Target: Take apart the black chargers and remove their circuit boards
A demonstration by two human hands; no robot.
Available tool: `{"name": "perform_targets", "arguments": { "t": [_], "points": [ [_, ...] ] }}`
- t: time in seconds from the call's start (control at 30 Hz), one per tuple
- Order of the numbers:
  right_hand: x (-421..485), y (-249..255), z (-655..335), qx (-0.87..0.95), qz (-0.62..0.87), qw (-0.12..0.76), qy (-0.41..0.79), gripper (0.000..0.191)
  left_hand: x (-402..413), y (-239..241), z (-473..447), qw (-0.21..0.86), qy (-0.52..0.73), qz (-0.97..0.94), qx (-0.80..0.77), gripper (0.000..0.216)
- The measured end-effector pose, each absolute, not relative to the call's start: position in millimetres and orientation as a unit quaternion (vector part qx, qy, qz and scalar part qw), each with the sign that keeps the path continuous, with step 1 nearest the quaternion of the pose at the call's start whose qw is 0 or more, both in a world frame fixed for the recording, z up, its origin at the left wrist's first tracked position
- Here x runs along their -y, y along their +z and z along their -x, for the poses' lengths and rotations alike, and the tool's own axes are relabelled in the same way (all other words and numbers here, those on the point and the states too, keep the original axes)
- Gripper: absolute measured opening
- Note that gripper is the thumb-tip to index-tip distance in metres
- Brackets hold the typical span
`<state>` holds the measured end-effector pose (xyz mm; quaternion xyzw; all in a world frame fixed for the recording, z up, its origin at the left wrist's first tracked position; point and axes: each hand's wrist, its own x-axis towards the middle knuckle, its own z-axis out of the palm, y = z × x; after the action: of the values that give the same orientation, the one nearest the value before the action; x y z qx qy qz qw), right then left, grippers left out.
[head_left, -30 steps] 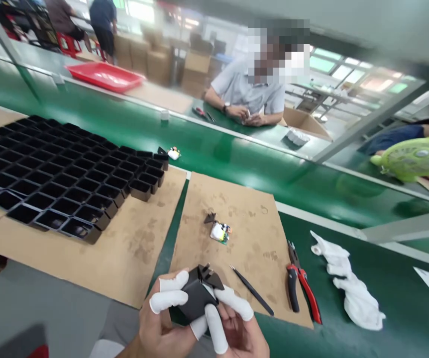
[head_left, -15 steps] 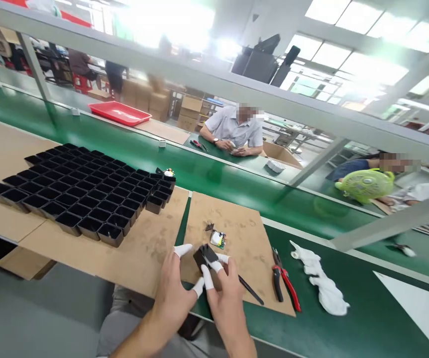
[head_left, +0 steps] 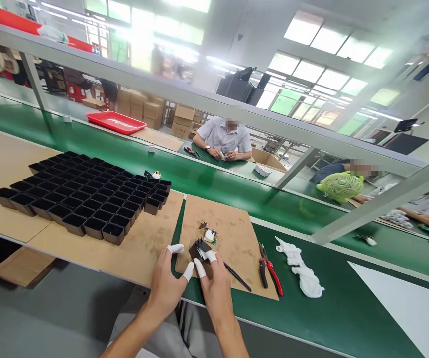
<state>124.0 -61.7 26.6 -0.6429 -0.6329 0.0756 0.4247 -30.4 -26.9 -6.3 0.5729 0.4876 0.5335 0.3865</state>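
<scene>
My right hand (head_left: 216,286), with white finger cots on its fingertips, grips a small black plastic piece (head_left: 195,251) with short prongs on top. Left of that piece is my left hand (head_left: 165,278), its capped thumb and finger spread apart with nothing between them. Just beyond the piece, a small circuit board (head_left: 211,235) with white and yellow parts lies on the brown cardboard sheet (head_left: 233,221). A little black part (head_left: 203,225) lies beside the board. A thin black tool (head_left: 239,277), perhaps tweezers, rests right of my right hand.
Red-and-black pliers (head_left: 268,270) and a crumpled white cloth (head_left: 302,271) lie to the right. Many black open boxes (head_left: 76,196) stand in rows at left. Across the green bench are a red tray (head_left: 115,122), a seated co-worker (head_left: 224,139) and a green fan (head_left: 341,186).
The camera view has tilted, so the bench things appear shifted left. My right hand keeps the black piece, and my left hand stays spread beside it.
</scene>
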Motion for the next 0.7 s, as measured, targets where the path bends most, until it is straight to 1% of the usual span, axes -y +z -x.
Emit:
{"name": "perform_targets", "arguments": {
  "t": [0.23, 0.37, 0.5, 0.6, 0.7],
  "points": [
    [62.3, 24.0, -122.6, 0.598, 0.636, 0.471, 0.129, 0.029, 27.9, -6.9, 34.7, 0.381, 0.536, -0.577, -0.485, 0.032],
    [64.6, 26.6, -125.2, 0.553, 0.622, 0.527, 0.171, 0.035, 27.6, -6.8, 35.9, 0.374, 0.537, -0.578, -0.487, 0.03],
    [63.4, 26.4, -125.3, 0.468, 0.601, 0.603, 0.238, 0.039, 28.3, -4.2, 37.5, 0.369, 0.536, -0.582, -0.488, 0.028],
    [61.9, 27.8, -122.6, 0.371, 0.573, 0.665, 0.303, 0.044, 30.9, -1.0, 38.4, 0.372, 0.532, -0.582, -0.49, 0.028],
    [63.7, 33.5, -120.0, 0.279, 0.54, 0.705, 0.366, 0.045, 34.7, 0.7, 39.4, 0.38, 0.526, -0.581, -0.492, 0.029]
  ]
}}
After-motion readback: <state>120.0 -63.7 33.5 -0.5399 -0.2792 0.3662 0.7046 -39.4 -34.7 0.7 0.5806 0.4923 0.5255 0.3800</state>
